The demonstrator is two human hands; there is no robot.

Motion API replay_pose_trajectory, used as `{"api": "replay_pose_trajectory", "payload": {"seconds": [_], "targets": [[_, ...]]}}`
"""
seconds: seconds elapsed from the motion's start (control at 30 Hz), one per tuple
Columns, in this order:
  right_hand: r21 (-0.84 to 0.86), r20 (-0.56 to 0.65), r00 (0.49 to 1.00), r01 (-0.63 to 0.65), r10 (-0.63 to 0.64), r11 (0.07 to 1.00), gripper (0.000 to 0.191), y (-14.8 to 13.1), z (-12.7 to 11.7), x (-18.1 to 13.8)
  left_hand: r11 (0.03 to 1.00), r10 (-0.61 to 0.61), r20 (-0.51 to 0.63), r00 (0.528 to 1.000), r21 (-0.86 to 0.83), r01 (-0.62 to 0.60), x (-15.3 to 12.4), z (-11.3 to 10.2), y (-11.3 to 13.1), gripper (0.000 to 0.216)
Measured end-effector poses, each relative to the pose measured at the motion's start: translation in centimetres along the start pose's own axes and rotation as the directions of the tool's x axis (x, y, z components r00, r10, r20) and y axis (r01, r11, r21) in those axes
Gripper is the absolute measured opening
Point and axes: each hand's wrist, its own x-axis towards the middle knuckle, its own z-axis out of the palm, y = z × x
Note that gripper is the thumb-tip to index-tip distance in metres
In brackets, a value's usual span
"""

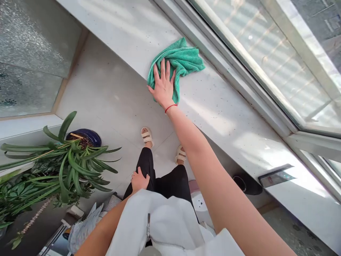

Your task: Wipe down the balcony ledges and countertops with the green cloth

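Observation:
My right hand [162,87] lies flat with fingers spread on a crumpled green cloth [183,60], pressing it onto the white speckled window sill [226,110]. A red string circles that wrist. My left hand [139,179] rests on my left thigh, fingers curled over the black trouser leg, holding nothing that I can see.
A window frame [266,89] runs along the sill's far side. A phone [277,176] lies on the sill near the right. Potted plants [66,167] stand on the tiled floor at the left, beside a frosted glass panel [29,53]. A dark bowl [246,183] sits below the sill.

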Motion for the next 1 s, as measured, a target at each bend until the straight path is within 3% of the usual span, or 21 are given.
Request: {"api": "replay_pose_trajectory", "payload": {"seconds": [0.13,0.2,0.27,0.4,0.53,0.63,0.7,0.77,0.83,0.9,1.0], "targets": [[-0.020,0.097,0.972,0.219,-0.216,0.976,0.086,-3.9,0.3,6.3,1.000,-0.005,0.010,1.000,-0.014,0.005,0.5,-1.8,-0.8,0.075],[-0.050,0.163,0.930,0.342,-0.330,0.938,0.081,-4.0,-0.1,6.4,1.000,-0.001,0.001,1.000,-0.026,0.001,0.4,-2.2,-0.7,0.075],[-0.073,0.207,0.894,0.418,-0.396,0.905,0.079,-2.8,-0.7,4.3,0.999,0.007,-0.003,1.000,-0.041,-0.007,0.0,-2.3,-0.4,0.075],[-0.192,0.195,0.932,0.343,-0.306,0.920,0.076,4.0,-2.4,-5.8,0.998,0.021,-0.018,1.000,-0.065,-0.022,-1.1,-2.0,0.8,0.076],[-0.355,0.196,0.981,0.071,0.001,0.932,0.065,15.1,-5.4,-21.6,0.996,0.012,-0.060,0.998,-0.083,-0.016,-2.1,-1.2,2.4,0.075],[-0.451,0.187,0.947,-0.153,0.260,0.879,0.064,23.2,-7.9,-32.8,0.994,-0.015,-0.082,0.997,-0.113,0.006,-2.3,-0.8,3.0,0.075],[-0.493,0.173,0.916,-0.238,0.363,0.837,0.069,26.7,-9.1,-36.6,0.989,-0.040,-0.104,0.994,-0.146,0.024,-2.1,-1.1,2.9,0.076],[-0.523,0.185,0.903,-0.242,0.387,0.817,0.075,27.3,-9.2,-36.0,0.977,-0.057,-0.115,0.992,-0.209,0.032,-1.6,-2.0,2.7,0.076],[-0.531,0.211,0.915,-0.187,0.343,0.826,0.080,24.7,-8.2,-31.2,0.956,-0.045,-0.082,0.996,-0.293,0.019,-0.8,-3.6,2.2,0.075],[-0.520,0.218,0.938,-0.122,0.269,0.845,0.084,19.4,-6.5,-23.7,0.932,-0.020,-0.024,1.000,-0.362,0.010,0.3,-5.6,1.6,0.072],[-0.505,0.173,0.970,-0.060,0.169,0.861,0.087,9.2,-3.8,-11.0,0.904,0.009,0.041,0.999,-0.427,0.010,2.0,-8.4,0.6,0.068]]}}
